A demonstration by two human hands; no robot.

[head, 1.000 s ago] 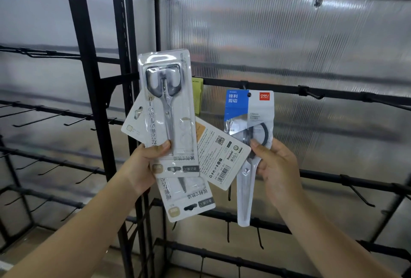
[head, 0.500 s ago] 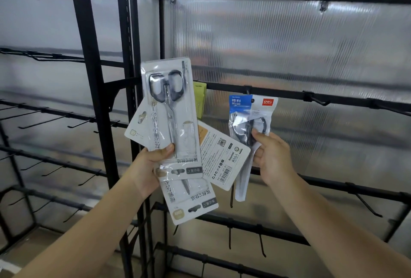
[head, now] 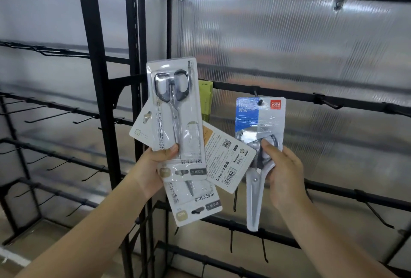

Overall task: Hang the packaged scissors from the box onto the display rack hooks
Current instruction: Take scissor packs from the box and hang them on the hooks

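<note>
Blue-topped scissors pack (head: 259,135) on hook (head: 259,100), pinched in right hand (head: 283,173) grip.

The rack (head: 289,94) is showing black bars against ribbed, translucent grey panels (head: 289,44). The hanging scissors pack (head: 259,122) is showing a blue-and-white header with a red logo. The fanned packs (head: 175,108) are looking white, with dark grey handles and gold labels. A yellow-green tag (head: 205,99) is peeking behind.

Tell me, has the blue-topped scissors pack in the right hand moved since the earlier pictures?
Yes. The blue-topped scissors pack has gone up to the rack bar; its hang hole now sits on the hook, with the right hand gripping it.
</note>
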